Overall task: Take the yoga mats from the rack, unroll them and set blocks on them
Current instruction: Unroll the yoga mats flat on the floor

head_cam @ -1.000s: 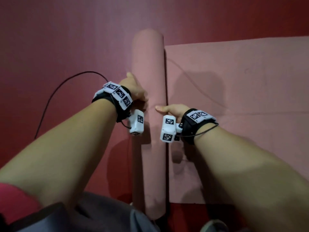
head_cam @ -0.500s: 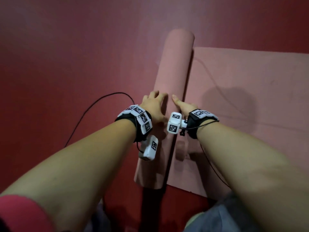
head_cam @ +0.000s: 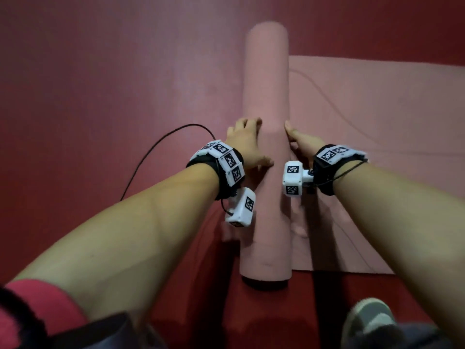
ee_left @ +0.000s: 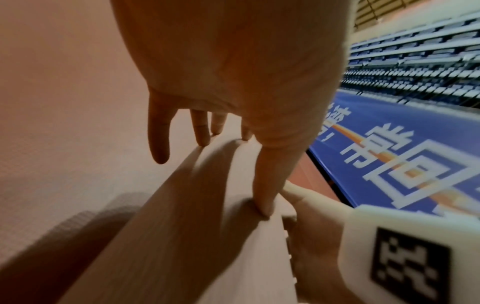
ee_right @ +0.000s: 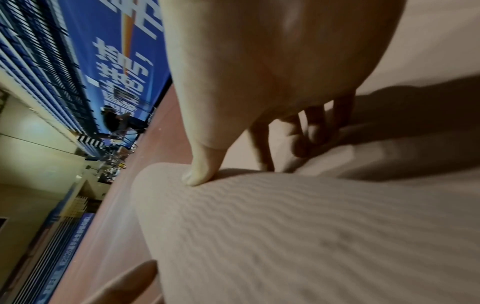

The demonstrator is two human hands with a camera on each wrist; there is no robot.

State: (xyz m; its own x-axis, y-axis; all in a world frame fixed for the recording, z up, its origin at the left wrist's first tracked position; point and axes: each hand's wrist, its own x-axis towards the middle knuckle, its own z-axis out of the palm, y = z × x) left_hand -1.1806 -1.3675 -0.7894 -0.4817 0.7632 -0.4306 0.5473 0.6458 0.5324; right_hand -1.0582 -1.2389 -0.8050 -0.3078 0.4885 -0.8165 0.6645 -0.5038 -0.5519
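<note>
Roll (head_cam: 266, 157) swung upright; left hand (head_cam: 247, 144), right hand (head_cam: 302, 144) flank it.

My pink yoga mat (head_cam: 266, 96) lies on dark red floor (head_cam: 100, 84); black wristbands (head_cam: 324, 172) carry white blocks (head_cam: 293, 178) with black-and-white square codes.

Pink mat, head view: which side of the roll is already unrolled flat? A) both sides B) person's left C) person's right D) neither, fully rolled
C: the flat sheet spreads from the roll toward the right hand; beside the left hand lies only red floor.
</note>
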